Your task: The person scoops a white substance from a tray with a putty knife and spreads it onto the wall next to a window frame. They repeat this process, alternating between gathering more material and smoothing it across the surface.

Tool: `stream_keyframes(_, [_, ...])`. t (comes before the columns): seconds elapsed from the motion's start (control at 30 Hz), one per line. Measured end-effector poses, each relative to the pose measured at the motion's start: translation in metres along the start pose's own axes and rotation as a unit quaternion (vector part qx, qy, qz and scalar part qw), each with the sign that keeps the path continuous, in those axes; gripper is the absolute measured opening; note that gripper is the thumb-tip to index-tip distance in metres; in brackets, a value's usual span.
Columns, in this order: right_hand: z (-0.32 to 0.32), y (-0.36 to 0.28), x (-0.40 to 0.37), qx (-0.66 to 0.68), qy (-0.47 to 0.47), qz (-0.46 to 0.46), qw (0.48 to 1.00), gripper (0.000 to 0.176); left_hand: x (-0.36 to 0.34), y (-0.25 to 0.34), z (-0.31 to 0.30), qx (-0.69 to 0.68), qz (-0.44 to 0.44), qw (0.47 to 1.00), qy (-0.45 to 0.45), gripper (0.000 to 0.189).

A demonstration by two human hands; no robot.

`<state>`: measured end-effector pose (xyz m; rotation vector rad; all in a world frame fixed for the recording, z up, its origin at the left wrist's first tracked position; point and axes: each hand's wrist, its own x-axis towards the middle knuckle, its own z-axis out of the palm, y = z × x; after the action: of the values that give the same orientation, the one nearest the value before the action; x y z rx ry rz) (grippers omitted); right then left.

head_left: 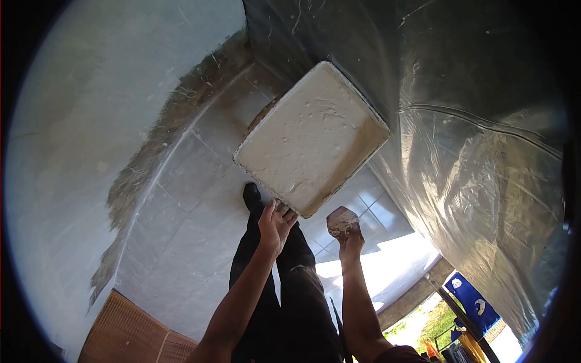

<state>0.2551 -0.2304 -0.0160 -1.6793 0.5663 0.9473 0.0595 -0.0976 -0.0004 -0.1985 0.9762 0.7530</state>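
Observation:
A large rectangular tub [374, 115] sits in the middle of the view, with creamy white plaster [308, 133] spread inside and a coated rim. At its near corner is my left hand [277, 227], palm up and fingers stretched out, close to or touching the rim. To the right, my right hand [351, 236] grips a flat, plaster-smeared scraper [341, 220]; its handle is hidden in the fingers. The scraper is apart from the tub.
A wall [78, 121] with a rough unplastered strip [175, 109] runs along the left. Plastic sheeting [448, 169] hangs on the right. Below are a tiled floor [181, 187], my shoe [251, 195], and a woven brown panel [127, 330]. A blue cloth [472, 302] hangs at lower right.

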Motion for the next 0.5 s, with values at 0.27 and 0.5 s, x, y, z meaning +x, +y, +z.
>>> stream_keyframes(0.27, [0.06,-0.063,-0.019,-0.503,-0.223,-0.634,0.544,0.043,-0.003,0.006,0.004,-0.003,-0.015,1.0,0.002,0.064])
stream_keyframes(0.5, [-0.003,-0.061,0.022,-0.652,-0.278,-0.64,0.297,0.049,-0.001,0.008,0.004,-0.002,-0.011,1.0,0.001,0.062])
